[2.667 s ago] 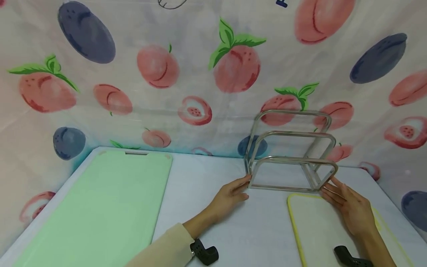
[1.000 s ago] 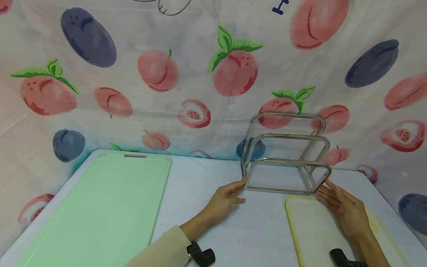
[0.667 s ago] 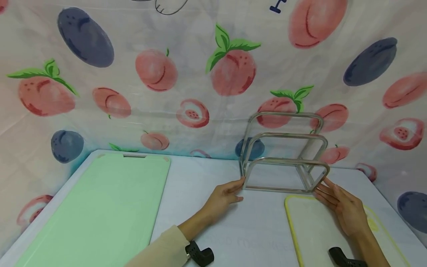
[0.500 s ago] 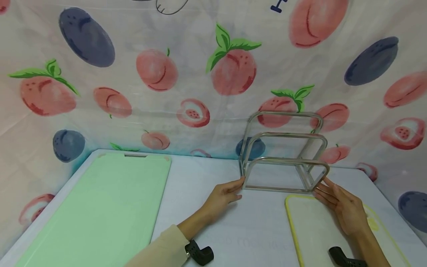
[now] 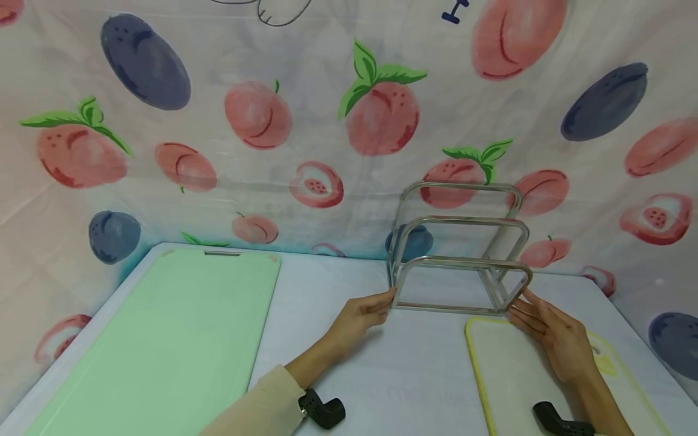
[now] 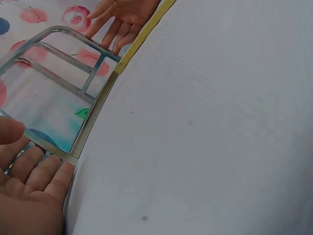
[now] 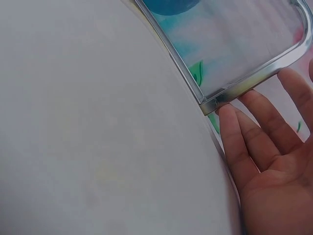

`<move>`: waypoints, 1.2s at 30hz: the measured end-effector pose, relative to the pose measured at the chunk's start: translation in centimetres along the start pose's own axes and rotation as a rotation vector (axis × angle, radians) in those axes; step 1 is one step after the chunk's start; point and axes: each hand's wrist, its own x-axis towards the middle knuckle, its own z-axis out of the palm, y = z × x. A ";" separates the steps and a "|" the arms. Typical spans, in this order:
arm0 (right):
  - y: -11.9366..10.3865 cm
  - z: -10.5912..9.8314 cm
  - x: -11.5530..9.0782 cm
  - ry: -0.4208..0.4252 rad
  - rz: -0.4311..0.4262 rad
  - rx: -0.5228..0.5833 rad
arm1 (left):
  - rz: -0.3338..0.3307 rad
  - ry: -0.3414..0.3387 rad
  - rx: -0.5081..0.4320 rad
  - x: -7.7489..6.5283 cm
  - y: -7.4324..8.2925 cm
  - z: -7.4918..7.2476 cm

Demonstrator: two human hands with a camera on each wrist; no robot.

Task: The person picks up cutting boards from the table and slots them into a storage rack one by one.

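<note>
A silver metal rack [image 5: 463, 262] with three upright loops stands on the white table, right of centre in the head view. At its left lower corner, the fingertips of my left hand [image 5: 351, 321] touch the side with fingers extended; the left wrist view shows them along the end bar [image 6: 49, 145], thumb above. My right hand [image 5: 558, 339] has its straight fingers against the right lower corner. In the right wrist view those fingers [image 7: 264, 112] lie along the outside of the metal bar [image 7: 254, 81], the palm turned up to the camera.
A large light-green cutting board [image 5: 163, 327] lies flat at the left. Under my right forearm lies a white cutting board [image 5: 512, 375] with a yellow rim, just in front of the rack. A fruit-print cloth [image 5: 327, 121] hangs behind the table [image 5: 322, 272].
The rack has shifted slightly to the left, and both hands have moved along with it, still at its two lower corners. The two cutting boards stay where they were.
</note>
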 end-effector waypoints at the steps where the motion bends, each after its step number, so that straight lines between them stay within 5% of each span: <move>1: 0.0 0.0 0.0 -0.003 -0.001 0.002 | -0.003 -0.002 0.000 0.1 -0.3 -0.1; 7: 0.1 0.0 0.1 -0.038 -0.030 0.042 | -0.002 0.021 0.044 0.6 -1.6 -0.5; 27: -0.1 0.5 0.0 -0.005 0.004 -0.020 | 0.019 0.060 0.064 0.3 -1.4 -0.7; 36: 0.3 0.5 0.3 -0.090 -0.077 0.155 | 0.040 0.050 0.052 0.3 -1.2 -1.0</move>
